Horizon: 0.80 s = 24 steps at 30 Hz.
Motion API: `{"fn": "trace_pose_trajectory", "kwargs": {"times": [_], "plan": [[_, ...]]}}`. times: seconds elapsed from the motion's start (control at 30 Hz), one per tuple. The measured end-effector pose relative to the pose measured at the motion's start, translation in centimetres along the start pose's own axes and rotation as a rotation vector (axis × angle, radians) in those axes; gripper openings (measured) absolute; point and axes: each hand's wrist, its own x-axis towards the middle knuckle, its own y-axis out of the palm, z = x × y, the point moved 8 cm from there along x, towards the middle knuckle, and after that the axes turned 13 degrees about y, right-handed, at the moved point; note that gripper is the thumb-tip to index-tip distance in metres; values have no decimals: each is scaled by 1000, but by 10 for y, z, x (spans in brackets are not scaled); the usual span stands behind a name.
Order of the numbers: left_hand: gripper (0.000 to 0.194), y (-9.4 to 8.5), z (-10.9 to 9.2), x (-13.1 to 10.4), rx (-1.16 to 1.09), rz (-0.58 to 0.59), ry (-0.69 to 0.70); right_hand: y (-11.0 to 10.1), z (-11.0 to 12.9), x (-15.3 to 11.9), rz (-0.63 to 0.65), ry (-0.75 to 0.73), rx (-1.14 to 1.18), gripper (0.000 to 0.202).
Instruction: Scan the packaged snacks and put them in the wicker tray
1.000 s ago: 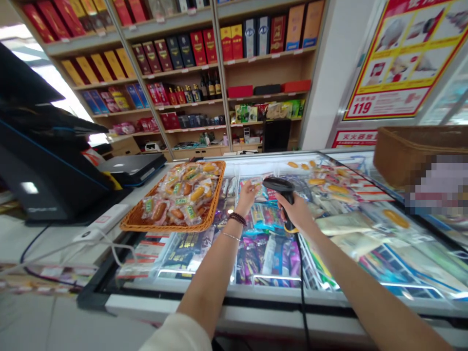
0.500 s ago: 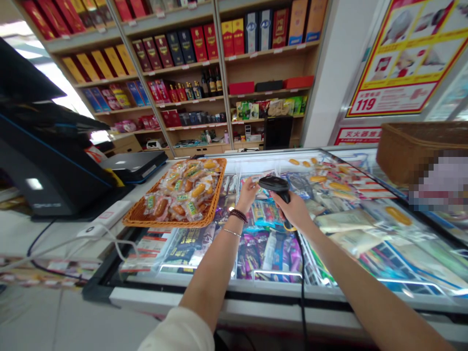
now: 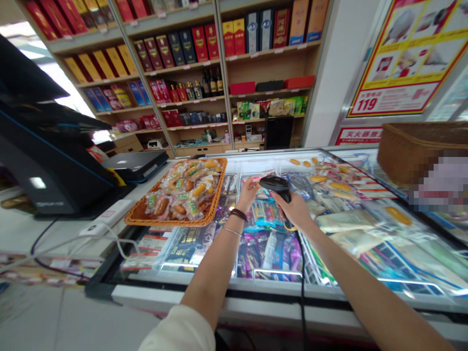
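Observation:
My right hand (image 3: 295,209) is wrapped round the grip of a black handheld barcode scanner (image 3: 275,184), which is held above the glass-topped freezer (image 3: 234,308). From the scanner a black cable (image 3: 302,273) runs down over the freezer's front edge. Close by the scanner's head, on its left, is my left hand (image 3: 248,190), with its fingers pinched together. Whatever they hold is too small or hidden to make out. Under the glass, below both hands, lie blue packets (image 3: 265,213) and purple packets (image 3: 252,248).
An orange wicker basket (image 3: 175,223) of wrapped sausages stands to the left. Further left are a black scale (image 3: 133,163), a dark checkout terminal (image 3: 32,161) and a white power strip (image 3: 106,218). A brown basket (image 3: 420,146) sits at right. Stocked shelves (image 3: 183,68) rise behind.
The view has shifted very slightly. Both hands and the scanner stay in nearly the same place, with the left fingers still beside the scanner's head.

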Motion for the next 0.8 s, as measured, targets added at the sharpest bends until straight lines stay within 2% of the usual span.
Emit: {"fn": "trace_pose_trajectory", "kwargs": {"times": [0.23,0.53,0.67,0.8], "plan": [[24,1,0,0,13,15,18,0,-1,0,6,5,-4,41],[24,0,2,-1,-12,-14,-43,-1,2,-2,5,16,8,42],[26,0,3,0,-35,3,-35,-2,-1,0,-5,17,-7,42],[23,-2,8,0,-31,-30,-54,1,-5,2,5,-2,18,43]]}}
